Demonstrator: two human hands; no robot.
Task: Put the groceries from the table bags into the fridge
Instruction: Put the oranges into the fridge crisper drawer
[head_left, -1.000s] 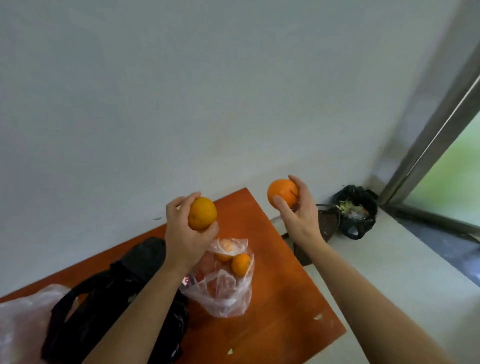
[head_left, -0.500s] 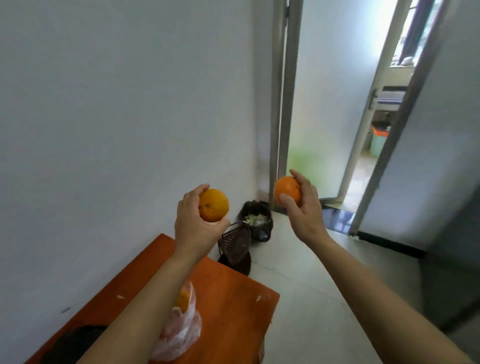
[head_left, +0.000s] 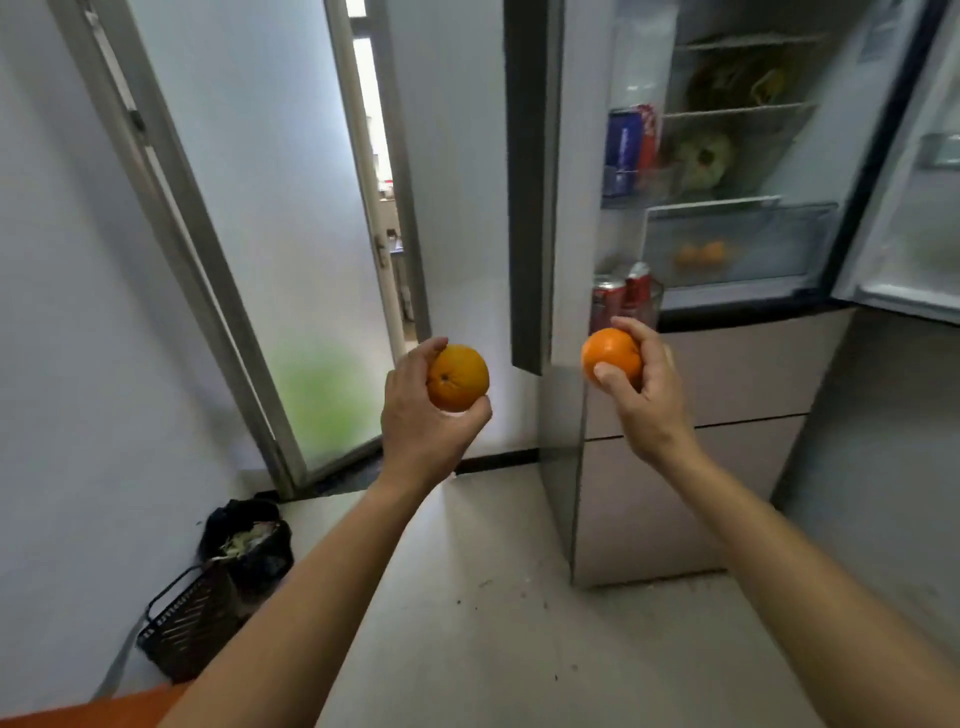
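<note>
- Left grip (head_left: 415, 423) wraps the left orange (head_left: 458, 378), right grip (head_left: 647, 402) the right orange (head_left: 610, 356); both hang in the air before the open fridge (head_left: 727, 374).
- The fridge door (head_left: 527, 208) edge stands between the hands; a careless swing could knock fruit loose.
- The crisper drawer (head_left: 737, 228) looks closed; full hands may fumble it.
- Cans (head_left: 638, 288) beside the right orange could topple.
- Bags unseen; only a table (head_left: 78, 713) corner shows; shelf contents blur.

Bare left hand (head_left: 422, 421), bare right hand (head_left: 650, 402), bare forearms (head_left: 332, 587)
</note>
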